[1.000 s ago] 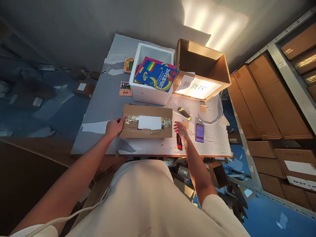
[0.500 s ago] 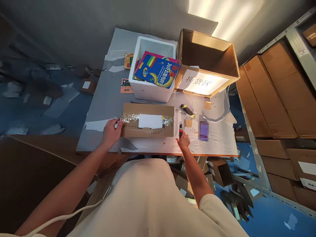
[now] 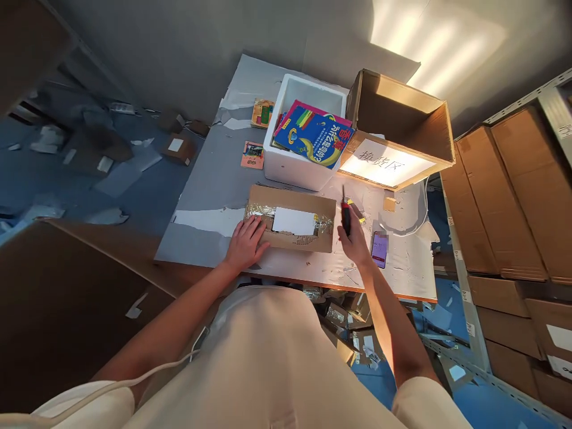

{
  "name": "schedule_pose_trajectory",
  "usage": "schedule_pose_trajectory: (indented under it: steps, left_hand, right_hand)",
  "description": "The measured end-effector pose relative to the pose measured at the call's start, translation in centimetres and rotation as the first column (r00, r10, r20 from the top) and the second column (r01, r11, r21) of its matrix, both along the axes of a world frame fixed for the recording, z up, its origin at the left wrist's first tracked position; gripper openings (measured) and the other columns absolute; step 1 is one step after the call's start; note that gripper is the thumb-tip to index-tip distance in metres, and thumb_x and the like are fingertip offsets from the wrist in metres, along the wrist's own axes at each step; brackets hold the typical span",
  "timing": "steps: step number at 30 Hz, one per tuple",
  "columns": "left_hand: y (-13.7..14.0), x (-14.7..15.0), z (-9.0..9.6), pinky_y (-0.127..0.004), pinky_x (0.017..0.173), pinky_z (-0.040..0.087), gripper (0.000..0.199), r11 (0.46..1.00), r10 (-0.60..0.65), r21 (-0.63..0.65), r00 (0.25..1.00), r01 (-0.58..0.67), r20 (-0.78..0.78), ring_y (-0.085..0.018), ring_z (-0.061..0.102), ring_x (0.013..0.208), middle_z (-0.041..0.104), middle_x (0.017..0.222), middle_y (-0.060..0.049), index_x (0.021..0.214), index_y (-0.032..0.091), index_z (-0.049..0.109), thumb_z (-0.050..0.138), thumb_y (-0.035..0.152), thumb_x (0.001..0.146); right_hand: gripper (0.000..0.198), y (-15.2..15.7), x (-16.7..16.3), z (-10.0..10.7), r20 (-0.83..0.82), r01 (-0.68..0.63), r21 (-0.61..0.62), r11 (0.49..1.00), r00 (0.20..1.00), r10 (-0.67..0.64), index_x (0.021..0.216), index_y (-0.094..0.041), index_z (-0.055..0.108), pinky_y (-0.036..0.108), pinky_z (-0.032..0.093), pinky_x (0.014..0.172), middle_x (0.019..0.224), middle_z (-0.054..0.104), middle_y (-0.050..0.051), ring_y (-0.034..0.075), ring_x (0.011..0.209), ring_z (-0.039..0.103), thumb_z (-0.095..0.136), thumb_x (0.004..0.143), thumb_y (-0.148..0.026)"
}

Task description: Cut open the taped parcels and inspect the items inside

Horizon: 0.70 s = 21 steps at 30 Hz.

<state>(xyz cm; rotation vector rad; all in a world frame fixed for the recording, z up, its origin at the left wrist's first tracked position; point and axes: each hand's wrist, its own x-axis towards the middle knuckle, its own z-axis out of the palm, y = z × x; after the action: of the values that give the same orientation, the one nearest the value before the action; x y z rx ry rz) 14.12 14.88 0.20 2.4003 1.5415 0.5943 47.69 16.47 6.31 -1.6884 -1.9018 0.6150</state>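
A long brown cardboard box (image 3: 304, 239) with clear tape and a white label (image 3: 294, 221) lies near the table's front edge. Its top is torn along the front of the label. My left hand (image 3: 245, 244) rests on the box's left end, fingers stretched over the top and the thumb near the front side. To the right of the box, my right hand (image 3: 355, 238) is closed around a red and black utility knife (image 3: 345, 215), whose thin dark tip points away from me. A yellow and black cutter (image 3: 357, 208) lies partly hidden behind that hand.
Behind the box stand a white foam box (image 3: 297, 170) with books (image 3: 313, 134) and an open carton (image 3: 402, 113) with a handwritten sheet. A phone (image 3: 379, 249) lies to the right, near a white cable (image 3: 404, 231). Cartons fill the shelf (image 3: 518, 196) on the right.
My left hand has shifted from beside the box's left end onto its top. The right hand has lifted the knife and moved it farther from the table's front edge. The view has turned slightly.
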Motion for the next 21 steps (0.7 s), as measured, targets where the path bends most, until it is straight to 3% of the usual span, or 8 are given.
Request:
schedule_pose_trajectory:
  steps: [1, 3, 7, 12, 21]
  left_hand:
    - [0.1, 0.0, -0.1, -0.050, 0.113, 0.023, 0.058, 1.000, 0.000, 0.001, 1.000, 0.000, -0.003, -0.031, 0.033, 0.140, 0.042, 0.148, -0.015, 0.139, 0.019, 0.046, 0.044, 0.048, 0.090]
    - [0.1, 0.1, -0.3, -0.050, 0.113, 0.023, 0.058, 1.000, 0.000, 0.008, 1.000, 0.000, -0.007, -0.031, 0.035, 0.139, 0.042, 0.148, -0.015, 0.140, 0.019, 0.045, 0.044, 0.048, 0.090]
    - [0.0, 0.1, -0.4, -0.049, 0.113, 0.023, 0.058, 1.000, -0.004, 0.014, 1.000, 0.004, -0.018, -0.031, 0.035, 0.139, 0.043, 0.146, -0.016, 0.138, 0.016, 0.046, 0.044, 0.047, 0.090]
    - [0.1, 0.1, -0.3, -0.050, 0.113, 0.023, 0.058, 1.000, -0.009, -0.018, 1.000, 0.009, 0.010, -0.032, 0.035, 0.138, 0.043, 0.146, -0.017, 0.137, 0.015, 0.048, 0.045, 0.046, 0.088]
    - [0.3, 0.0, -0.4, -0.050, 0.112, 0.026, 0.058, 1.000, -0.007, -0.005, 1.000, 0.007, -0.009, -0.031, 0.038, 0.137, 0.045, 0.146, -0.016, 0.135, 0.016, 0.050, 0.045, 0.048, 0.087]
  right_hand:
    - [0.063, 1.0, -1.6, 1.4, 0.031, -0.173, -0.018, 0.985, 0.984, 0.173, 0.152, -0.021, 0.019, 0.042, 0.045, 0.096, 0.136, 0.050, 0.014, 0.026, 0.116, 0.054, 0.038, 0.093, -0.033]
    - [0.060, 3.0, -5.1, 3.4, 0.093, -0.411, -0.104, 0.906, 0.903, 0.420, 0.152, -0.025, 0.019, 0.040, 0.046, 0.093, 0.134, 0.053, 0.011, 0.026, 0.115, 0.054, 0.038, 0.095, -0.030]
    - [0.054, 5.4, -10.5, 4.2, 0.284, -0.572, -0.290, 0.767, 0.714, 0.640, 0.150, -0.035, 0.024, 0.030, 0.046, 0.079, 0.120, 0.061, 0.006, 0.021, 0.093, 0.063, 0.035, 0.097, -0.025]
    - [0.056, 6.4, -12.0, 3.4, 0.405, -0.623, -0.358, 0.696, 0.568, 0.717, 0.149, -0.035, 0.026, 0.024, 0.042, 0.069, 0.111, 0.061, 0.005, 0.018, 0.085, 0.063, 0.035, 0.096, -0.018]
    - [0.066, 6.8, -13.1, 3.5, 0.528, -0.612, -0.378, 0.695, 0.474, 0.705, 0.150, -0.040, 0.019, 0.027, 0.045, 0.070, 0.112, 0.059, 0.007, 0.020, 0.088, 0.063, 0.035, 0.093, -0.012]
